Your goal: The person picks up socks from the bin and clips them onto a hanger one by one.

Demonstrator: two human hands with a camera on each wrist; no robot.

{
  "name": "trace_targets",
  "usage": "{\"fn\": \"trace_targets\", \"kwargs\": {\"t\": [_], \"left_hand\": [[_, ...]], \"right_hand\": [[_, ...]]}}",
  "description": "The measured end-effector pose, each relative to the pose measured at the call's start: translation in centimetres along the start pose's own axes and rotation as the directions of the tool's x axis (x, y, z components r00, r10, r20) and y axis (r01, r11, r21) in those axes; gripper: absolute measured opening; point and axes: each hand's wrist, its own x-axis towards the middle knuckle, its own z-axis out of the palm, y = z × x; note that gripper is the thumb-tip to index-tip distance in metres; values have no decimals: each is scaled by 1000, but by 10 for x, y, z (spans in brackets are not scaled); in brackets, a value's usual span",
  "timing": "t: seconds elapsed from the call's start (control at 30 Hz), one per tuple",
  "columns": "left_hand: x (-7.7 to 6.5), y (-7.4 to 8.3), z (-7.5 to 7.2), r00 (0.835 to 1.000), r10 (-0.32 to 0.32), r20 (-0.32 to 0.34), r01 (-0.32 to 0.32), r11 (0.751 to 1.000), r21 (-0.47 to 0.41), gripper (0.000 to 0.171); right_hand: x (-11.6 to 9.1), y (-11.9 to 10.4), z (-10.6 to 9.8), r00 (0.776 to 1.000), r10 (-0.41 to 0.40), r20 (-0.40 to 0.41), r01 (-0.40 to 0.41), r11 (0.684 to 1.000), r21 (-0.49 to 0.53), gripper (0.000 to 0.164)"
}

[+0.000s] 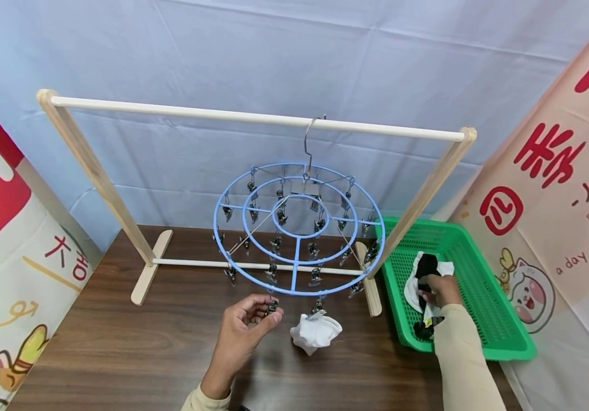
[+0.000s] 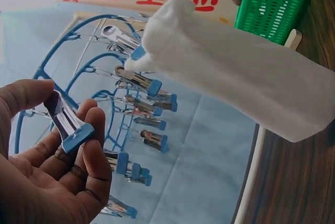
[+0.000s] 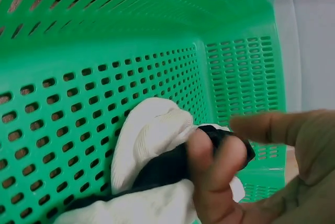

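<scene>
My left hand [image 1: 245,325] pinches a metal clip with a blue tip [image 2: 73,124] between thumb and fingers, at the front of the blue round clip hanger [image 1: 294,282]. Beside that hand, a white sock [image 1: 316,333] dangles from a neighbouring clip; the left wrist view shows its length. Inside the green basket [image 1: 500,308], my right hand [image 1: 440,290] reaches down to a black sock [image 3: 165,169]. Its bent, blurred fingers overlap the black fabric, and I cannot tell whether they pinch it. White socks [image 3: 152,130] lie around the black one.
The hanger hooks over the white top rod [image 1: 196,114] of a wooden-legged rack standing on the brown table [image 1: 104,337]. Several more clips hang from its rings. Behind the rack is a pale blue cloth [image 1: 171,57], with printed sheets at both sides.
</scene>
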Motion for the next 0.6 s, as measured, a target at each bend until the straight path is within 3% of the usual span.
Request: {"fn": "trace_targets", "kwargs": {"t": [0.17, 0.47, 0.6], "left_hand": [[-1, 1, 0, 1000, 15, 3, -15, 1000, -9, 22], [-1, -1, 0, 999, 36, 10, -35, 999, -23, 21], [-1, 0, 0, 1000, 27, 5, -26, 999, -26, 21]], "right_hand": [[4, 0, 0, 995, 57, 87, -51, 997, -65, 72], [0, 1, 0, 994, 42, 99, -39, 999, -36, 80], [2, 2, -1, 992, 43, 118, -37, 998, -46, 57]]}}
